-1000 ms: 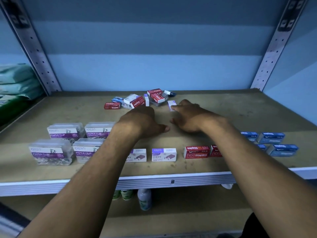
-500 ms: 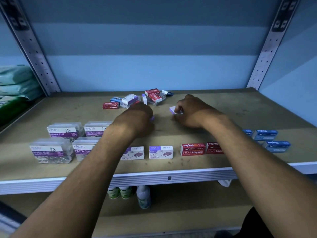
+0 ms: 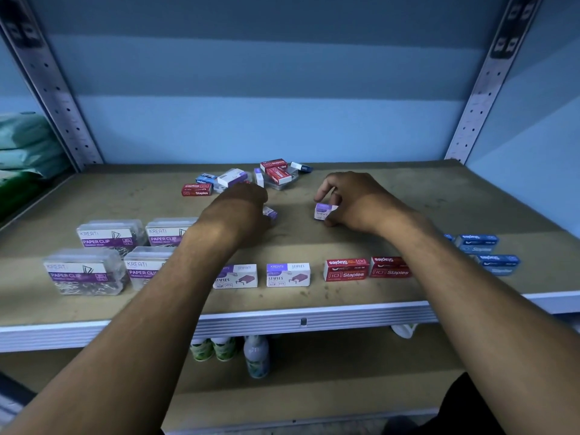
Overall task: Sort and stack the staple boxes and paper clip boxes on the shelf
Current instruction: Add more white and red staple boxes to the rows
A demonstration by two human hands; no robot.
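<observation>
My right hand (image 3: 354, 202) pinches a small purple-and-white staple box (image 3: 323, 211) just above the shelf board (image 3: 408, 189). My left hand (image 3: 238, 211) curls round another purple-and-white staple box (image 3: 270, 212), mostly hidden under the fingers. A mixed pile of red, blue and white boxes (image 3: 251, 178) lies at the back centre. Along the front stand clear paper clip boxes (image 3: 84, 273) at left, two purple-white staple boxes (image 3: 288, 274), red staple boxes (image 3: 345, 270), and blue staple boxes (image 3: 497, 263) at right.
Perforated metal uprights (image 3: 53, 89) frame the shelf on both sides. Green packets (image 3: 25, 146) lie on the neighbouring shelf at left. Small bottles (image 3: 255, 356) stand on the lower shelf below the white front rail (image 3: 301, 321).
Both hands have each taken a purple-white staple box from near the pile and drawn it back towards the front. The right-hand box is now lifted and turned to show its label.
</observation>
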